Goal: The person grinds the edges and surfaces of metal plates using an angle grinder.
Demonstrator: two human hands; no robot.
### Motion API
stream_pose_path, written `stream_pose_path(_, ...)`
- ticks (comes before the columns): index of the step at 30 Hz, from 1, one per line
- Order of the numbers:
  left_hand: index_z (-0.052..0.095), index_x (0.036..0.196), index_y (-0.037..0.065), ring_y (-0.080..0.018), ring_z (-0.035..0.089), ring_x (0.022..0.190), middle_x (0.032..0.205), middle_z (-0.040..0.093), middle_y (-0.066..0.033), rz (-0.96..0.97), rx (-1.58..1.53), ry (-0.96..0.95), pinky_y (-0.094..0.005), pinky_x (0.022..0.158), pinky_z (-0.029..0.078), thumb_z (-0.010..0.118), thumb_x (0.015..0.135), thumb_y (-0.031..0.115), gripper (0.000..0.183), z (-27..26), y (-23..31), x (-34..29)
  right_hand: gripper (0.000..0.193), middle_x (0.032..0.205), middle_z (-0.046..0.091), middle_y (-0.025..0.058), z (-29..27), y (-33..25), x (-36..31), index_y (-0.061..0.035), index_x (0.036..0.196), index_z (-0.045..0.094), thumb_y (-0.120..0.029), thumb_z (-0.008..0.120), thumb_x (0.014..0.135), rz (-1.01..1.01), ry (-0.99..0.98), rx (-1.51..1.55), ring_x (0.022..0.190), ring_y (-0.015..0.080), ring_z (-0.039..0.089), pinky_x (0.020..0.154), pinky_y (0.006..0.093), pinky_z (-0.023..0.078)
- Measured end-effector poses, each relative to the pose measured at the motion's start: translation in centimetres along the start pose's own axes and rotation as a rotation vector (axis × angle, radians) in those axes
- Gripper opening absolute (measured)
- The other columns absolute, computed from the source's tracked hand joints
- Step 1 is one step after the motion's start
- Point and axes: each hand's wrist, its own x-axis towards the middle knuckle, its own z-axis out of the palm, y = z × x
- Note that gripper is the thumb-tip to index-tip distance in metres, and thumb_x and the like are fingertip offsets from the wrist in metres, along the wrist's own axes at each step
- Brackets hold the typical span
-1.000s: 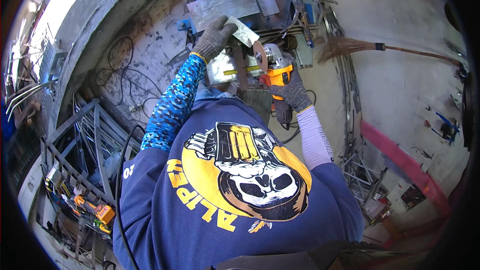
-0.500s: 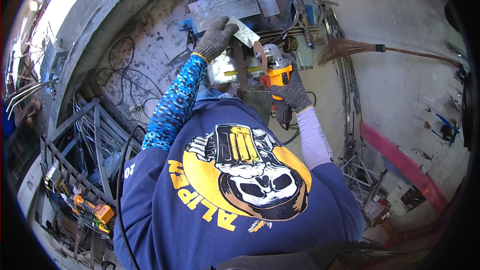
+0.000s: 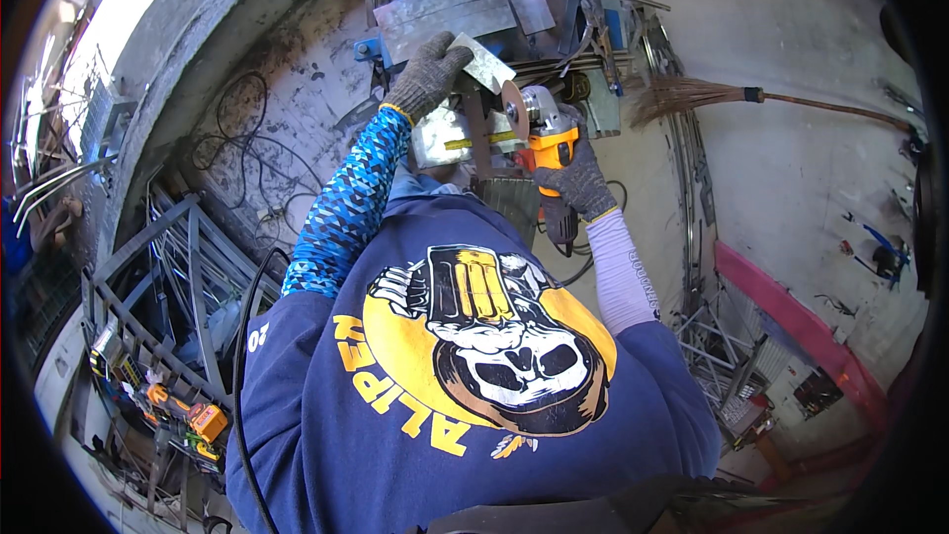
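Observation:
In a grey knit glove, my left hand grips a small flat piece of sheet metal by its left end. My right hand, gloved the same way, is wrapped round the yellow and black body of an angle grinder. The grinder's thin brown disc stands at the lower right corner of the metal piece; whether the two touch, I cannot tell. Beneath lie a shiny metal sheet and a yellow strip, perhaps a tape measure. Larger metal plates rest just beyond my left hand.
A twig broom lies to the right. A black cable loops over the floor at left, beside a metal frame with steel bars. A cordless tool sits at lower left. Pliers and bars lie at the far right of the bench.
Almost nothing differs. The metal piece and the grinder keep nearly the same places, with only a slight shift of the whole picture.

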Motion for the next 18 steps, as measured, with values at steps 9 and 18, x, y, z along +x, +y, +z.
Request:
stream_pose_path(9, 0.060, 0.119, -0.006, -0.0261, 0.064, 0.101, 0.111, 0.066, -0.0200, 0.036, 0.081, 0.032, -0.0366, 0.091, 0.049, 0.059, 0.096, 0.030, 0.043, 0.2, -1.2, 0.3, 0.108, 0.132, 0.053, 0.0133, 0.0, 0.2, -0.3, -0.0129, 0.148, 0.027, -0.006, 0.089, 0.060, 0.012, -0.020, 0.031, 0.117, 0.0262, 0.056, 0.102, 0.0391, 0.049)
stream_pose_path(18, 0.060, 0.109, -0.005, -0.0176, 0.065, 0.088, 0.098, 0.067, -0.0129, 0.036, -0.026, -0.001, -0.0334, 0.080, 0.053, 0.059, 0.098, 0.023, 0.030, 0.1, -2.1, 1.2, 0.105, 0.135, 0.051, 0.0132, 0.2, -0.3, 0.4, -0.0131, 0.147, 0.026, -0.013, 0.090, 0.064, -0.011, -0.018, 0.016, 0.121, 0.0261, 0.053, 0.103, 0.0387, 0.047)
